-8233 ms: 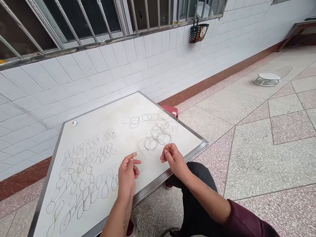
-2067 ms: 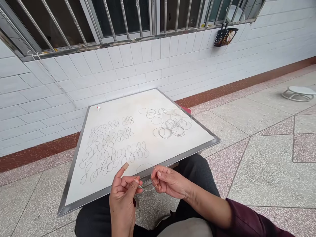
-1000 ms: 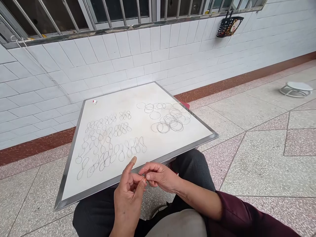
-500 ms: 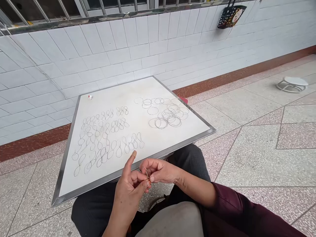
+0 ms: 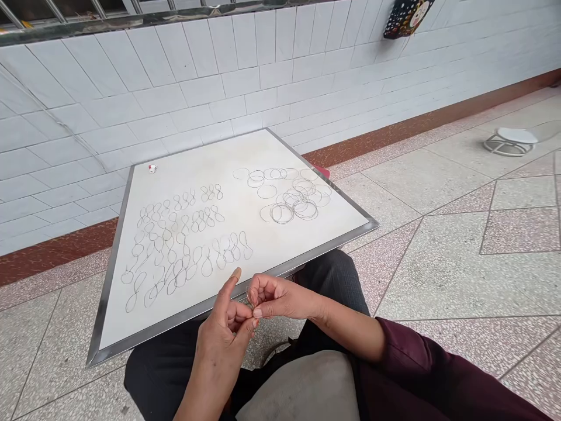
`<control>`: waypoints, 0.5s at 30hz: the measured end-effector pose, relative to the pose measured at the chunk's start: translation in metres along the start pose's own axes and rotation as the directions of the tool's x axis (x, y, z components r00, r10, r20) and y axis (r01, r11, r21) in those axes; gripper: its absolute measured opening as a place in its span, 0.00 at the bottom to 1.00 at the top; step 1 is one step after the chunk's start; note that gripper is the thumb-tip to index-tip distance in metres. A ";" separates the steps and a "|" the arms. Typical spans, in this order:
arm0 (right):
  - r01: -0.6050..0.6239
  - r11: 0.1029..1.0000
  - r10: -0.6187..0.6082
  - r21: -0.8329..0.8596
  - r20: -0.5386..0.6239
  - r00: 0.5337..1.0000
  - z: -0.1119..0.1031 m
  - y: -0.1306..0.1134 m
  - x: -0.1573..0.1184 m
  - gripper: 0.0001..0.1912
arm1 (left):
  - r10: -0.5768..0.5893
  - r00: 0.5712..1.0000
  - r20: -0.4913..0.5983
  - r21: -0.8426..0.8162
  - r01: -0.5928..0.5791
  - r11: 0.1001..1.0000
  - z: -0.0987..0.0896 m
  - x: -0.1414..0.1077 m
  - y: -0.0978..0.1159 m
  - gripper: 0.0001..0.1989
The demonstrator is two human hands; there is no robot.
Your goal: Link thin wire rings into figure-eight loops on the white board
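My left hand (image 5: 225, 333) pinches a thin wire (image 5: 248, 297) between thumb and fingers, its index finger stretched toward the table edge. My right hand (image 5: 280, 297) meets it at the fingertips, closed on the same wire, part of which curves up beside the fingers. Most of this wire is hidden by the fingers. Both hands are over my lap, just in front of the near table edge. On the white table (image 5: 201, 161), several wires twisted into figure-eight shapes (image 5: 207, 261) lie in rows at the left. Several round wire loops (image 5: 281, 214) overlap at the right.
A small white and red object (image 5: 152, 169) sits at the table's far left corner. Behind the table stands a white tiled wall (image 5: 175, 105), with a dark patterned bag (image 5: 405, 19) hanging on it. A white-topped round stool (image 5: 511, 141) stands on the floor at the right.
The view has shifted slightly. My hands have moved a little to the left, and the fingertips are drawn closer together around the wire, which now shows less.
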State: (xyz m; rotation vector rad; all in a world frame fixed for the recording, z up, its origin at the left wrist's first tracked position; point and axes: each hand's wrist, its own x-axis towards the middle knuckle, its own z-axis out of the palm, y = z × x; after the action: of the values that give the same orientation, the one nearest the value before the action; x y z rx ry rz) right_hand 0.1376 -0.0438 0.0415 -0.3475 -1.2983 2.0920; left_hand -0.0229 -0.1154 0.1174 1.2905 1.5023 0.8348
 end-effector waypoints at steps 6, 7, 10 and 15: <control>0.028 0.994 -0.031 -0.107 -0.022 0.999 0.003 -0.005 -0.003 0.17 | 0.012 1.000 -0.012 0.003 -0.012 1.000 0.000 -0.002 0.004 0.39; 0.033 0.991 -0.037 -0.132 -0.027 0.999 0.004 -0.006 -0.004 0.17 | 0.015 1.000 -0.018 0.005 -0.015 1.000 0.001 -0.002 0.004 0.40; 0.043 0.978 -0.056 -0.205 -0.057 0.997 0.008 -0.012 -0.006 0.16 | 0.016 0.999 -0.051 0.013 -0.016 1.000 0.003 -0.002 0.004 0.40; 0.066 0.959 -0.097 -0.277 -0.102 0.990 0.015 -0.012 -0.007 0.15 | 0.061 0.990 -0.125 0.089 -0.050 0.995 0.009 0.000 -0.001 0.38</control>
State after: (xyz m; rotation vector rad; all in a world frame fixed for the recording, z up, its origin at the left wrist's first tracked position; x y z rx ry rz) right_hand 0.1394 -0.0550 0.0585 -0.5163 -1.5073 1.7989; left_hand -0.0151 -0.1165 0.1138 1.3693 1.6243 0.9119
